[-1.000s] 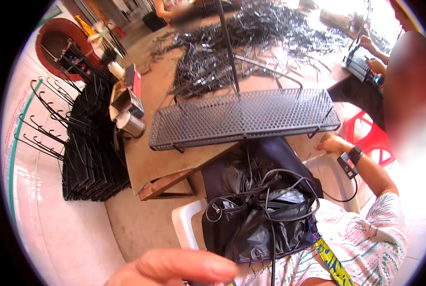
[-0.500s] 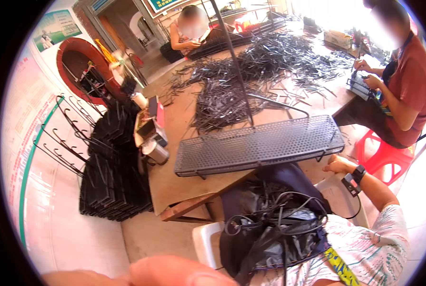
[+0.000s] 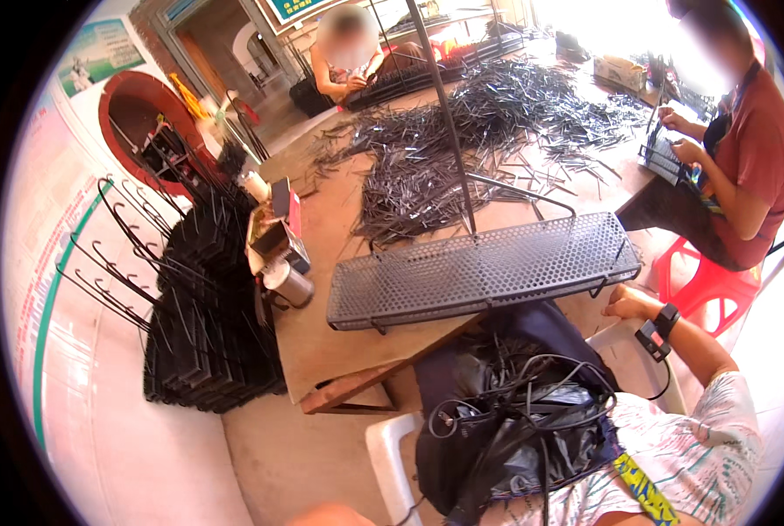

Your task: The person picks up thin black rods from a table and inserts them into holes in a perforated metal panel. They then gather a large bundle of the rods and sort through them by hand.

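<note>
A long black perforated metal rack (image 3: 488, 272) with a tall upright rod and a bent wire brace rests at the near edge of the table, in front of me. Just below its right end is my right hand (image 3: 633, 303), fingers curled in; whether they hold anything is hidden. The wrist carries a dark band with a small box on it. Of my left hand (image 3: 330, 516) only a blurred bit of skin shows at the bottom edge, its fingers out of sight. Black plastic and loose dark cords (image 3: 532, 412) lie across my lap.
A heap of thin black strips (image 3: 479, 123) covers the table's (image 3: 326, 351) middle. Stacked black racks with hooked rods (image 3: 208, 342) stand at left, near a metal cup (image 3: 288, 282) and small boxes. Two co-workers sit at the far side and right, one on a red stool (image 3: 703, 280).
My left hand has dropped almost wholly out of the picture at the bottom. The rack and my right hand sit slightly farther right in the picture as the view shifts.
</note>
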Demonstrator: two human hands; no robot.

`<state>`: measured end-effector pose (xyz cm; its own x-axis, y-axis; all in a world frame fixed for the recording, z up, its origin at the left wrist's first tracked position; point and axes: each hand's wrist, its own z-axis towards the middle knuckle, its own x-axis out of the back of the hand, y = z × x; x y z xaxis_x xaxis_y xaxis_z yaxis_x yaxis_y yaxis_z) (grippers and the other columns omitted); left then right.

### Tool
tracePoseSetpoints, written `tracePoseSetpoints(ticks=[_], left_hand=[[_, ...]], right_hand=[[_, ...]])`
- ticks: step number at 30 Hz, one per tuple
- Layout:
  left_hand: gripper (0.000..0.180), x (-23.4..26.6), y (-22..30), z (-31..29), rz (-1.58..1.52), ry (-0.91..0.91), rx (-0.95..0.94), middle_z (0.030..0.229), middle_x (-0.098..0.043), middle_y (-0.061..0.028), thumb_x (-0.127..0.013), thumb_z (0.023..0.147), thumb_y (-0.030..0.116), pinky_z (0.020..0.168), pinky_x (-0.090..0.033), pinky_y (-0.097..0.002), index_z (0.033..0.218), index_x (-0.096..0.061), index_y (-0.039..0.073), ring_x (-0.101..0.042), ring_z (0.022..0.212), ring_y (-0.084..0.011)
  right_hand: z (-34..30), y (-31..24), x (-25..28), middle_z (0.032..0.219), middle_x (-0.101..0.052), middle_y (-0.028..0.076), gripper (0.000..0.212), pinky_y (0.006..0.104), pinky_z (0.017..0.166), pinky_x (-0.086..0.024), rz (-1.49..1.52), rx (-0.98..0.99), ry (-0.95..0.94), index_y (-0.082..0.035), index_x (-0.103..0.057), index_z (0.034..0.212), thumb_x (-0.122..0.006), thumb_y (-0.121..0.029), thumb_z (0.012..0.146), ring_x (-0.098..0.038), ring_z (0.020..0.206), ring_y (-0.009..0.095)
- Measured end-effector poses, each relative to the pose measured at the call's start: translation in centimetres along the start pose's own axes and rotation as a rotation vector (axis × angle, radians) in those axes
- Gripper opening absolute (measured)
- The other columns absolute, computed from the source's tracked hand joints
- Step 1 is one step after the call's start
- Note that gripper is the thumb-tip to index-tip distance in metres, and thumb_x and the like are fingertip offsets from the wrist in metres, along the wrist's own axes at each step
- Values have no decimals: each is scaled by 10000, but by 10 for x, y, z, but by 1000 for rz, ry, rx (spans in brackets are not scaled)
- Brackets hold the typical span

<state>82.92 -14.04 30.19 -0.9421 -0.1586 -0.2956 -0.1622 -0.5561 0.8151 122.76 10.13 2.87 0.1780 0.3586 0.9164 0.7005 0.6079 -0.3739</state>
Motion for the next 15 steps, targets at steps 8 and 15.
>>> tracePoseSetpoints(ticks=[8, 15], left_hand=[[291, 1, -5, 1, -4, -2, -2, 1140, -315, -200, -371, 807, 133, 880, -296, -451, 1007, -467, -56, -319, 1047, -337], [327, 0, -14, -4, -57, -13, 11, 1203, -271, -207, -344, 822, 148, 915, -273, -465, 1038, -448, -74, -279, 1106, -351]], right_hand=[[-3, -46, 39, 513, -515, 178, 346, 355, 499, -404, 329, -502, -52, 79, -556, 616, -582, -263, 665, -536, 498, 241], [-11, -35, 4, 460, -488, 124, 299, 330, 435, -398, 459, -547, 143, 71, -539, 577, -598, -216, 637, -512, 447, 186]])
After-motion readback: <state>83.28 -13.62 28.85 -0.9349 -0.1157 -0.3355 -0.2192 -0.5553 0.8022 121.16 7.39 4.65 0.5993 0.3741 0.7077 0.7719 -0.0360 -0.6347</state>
